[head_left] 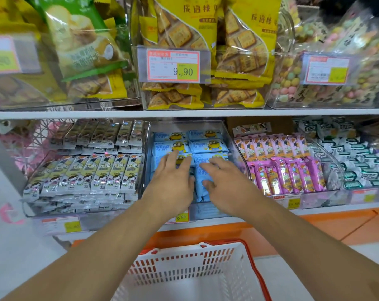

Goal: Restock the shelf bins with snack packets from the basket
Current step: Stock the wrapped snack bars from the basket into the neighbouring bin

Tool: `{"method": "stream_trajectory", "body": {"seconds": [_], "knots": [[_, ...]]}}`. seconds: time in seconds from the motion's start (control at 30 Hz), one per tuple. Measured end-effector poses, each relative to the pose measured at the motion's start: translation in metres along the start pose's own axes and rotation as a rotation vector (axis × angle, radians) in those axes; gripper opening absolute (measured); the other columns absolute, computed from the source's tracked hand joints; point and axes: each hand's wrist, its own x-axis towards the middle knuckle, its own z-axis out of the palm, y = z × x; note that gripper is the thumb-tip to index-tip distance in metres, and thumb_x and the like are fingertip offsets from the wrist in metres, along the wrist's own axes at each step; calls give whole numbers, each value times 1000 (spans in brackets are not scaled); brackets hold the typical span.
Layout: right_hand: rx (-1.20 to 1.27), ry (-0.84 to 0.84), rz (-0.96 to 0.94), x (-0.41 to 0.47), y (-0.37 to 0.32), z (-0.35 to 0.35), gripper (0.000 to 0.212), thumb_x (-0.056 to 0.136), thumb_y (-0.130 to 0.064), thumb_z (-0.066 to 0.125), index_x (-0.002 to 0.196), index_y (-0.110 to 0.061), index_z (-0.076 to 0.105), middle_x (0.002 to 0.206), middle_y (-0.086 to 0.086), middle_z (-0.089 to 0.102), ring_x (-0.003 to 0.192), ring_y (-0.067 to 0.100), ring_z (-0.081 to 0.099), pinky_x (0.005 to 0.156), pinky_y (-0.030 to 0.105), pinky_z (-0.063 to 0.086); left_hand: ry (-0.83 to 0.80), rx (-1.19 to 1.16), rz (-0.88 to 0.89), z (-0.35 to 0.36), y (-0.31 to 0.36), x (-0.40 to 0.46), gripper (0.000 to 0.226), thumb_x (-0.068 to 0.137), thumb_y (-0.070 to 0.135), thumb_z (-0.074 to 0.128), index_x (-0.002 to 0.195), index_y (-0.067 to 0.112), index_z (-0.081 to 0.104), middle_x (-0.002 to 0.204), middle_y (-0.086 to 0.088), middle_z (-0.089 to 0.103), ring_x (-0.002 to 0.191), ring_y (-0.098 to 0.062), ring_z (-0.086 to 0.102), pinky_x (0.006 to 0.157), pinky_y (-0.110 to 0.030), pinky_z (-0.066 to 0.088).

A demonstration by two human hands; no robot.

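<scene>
From my head camera, both my hands are down in the clear middle bin [227, 135] on the lower shelf: my left hand [173, 181] lies flat with fingers spread on the blue snack packets [202, 146], and my right hand [222, 183] rests beside it, fingers loosely extended over the front packets; I hold nothing in either, only pressing and tidying. The red-and-white basket [248, 255] sits below me, and the part of its floor I can see holds no packets. The risk, as I judge it, is that pushing forward on these slick wrappers slides the front row over the low bin lip and down into the basket or onto the floor, or rumples the neat rows behind. A careless elbow could also nudge the yellow-and-white packets [101, 170] in the left bin. As for writing: the blue packets carry a yellow goggle-eyed cartoon figure and Chinese characters I cannot read surely. The price tag [173, 65] above reads 9.90, the small tag [181, 217] under my left wrist also 9.90, and the yellow biscuit bags [184, 29] bear large Chinese lettering.
</scene>
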Motion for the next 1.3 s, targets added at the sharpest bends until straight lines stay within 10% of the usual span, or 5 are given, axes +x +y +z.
{"method": "stream_trajectory", "body": {"seconds": [0.6,1.13,1.3], "knots": [[-1,-63,-12,-4,7,18,59,111,-39,36,166,-29,17,174,-1,7,160,19,1,131,42,9,-122,69,-64,15,0,-9,58,109,48,20,163,37,2,171,3,-17,156,-30,-20,128,-51,-1],[79,50,12,15,2,5,58,109,-35,43,163,-25,26,172,-2,13,157,17,4,127,37,9,79,-27,-43,17,1,4,54,106,39,35,159,30,24,165,-3,16,153,-30,6,125,-49,15],[54,-18,60,51,9,-2,61,111,-39,34,166,-34,10,175,-6,-4,160,20,-9,127,46,6,-86,41,-106,11,-4,45,69,100,54,5,162,26,15,171,-4,-7,156,-38,-12,127,-54,2]]}}
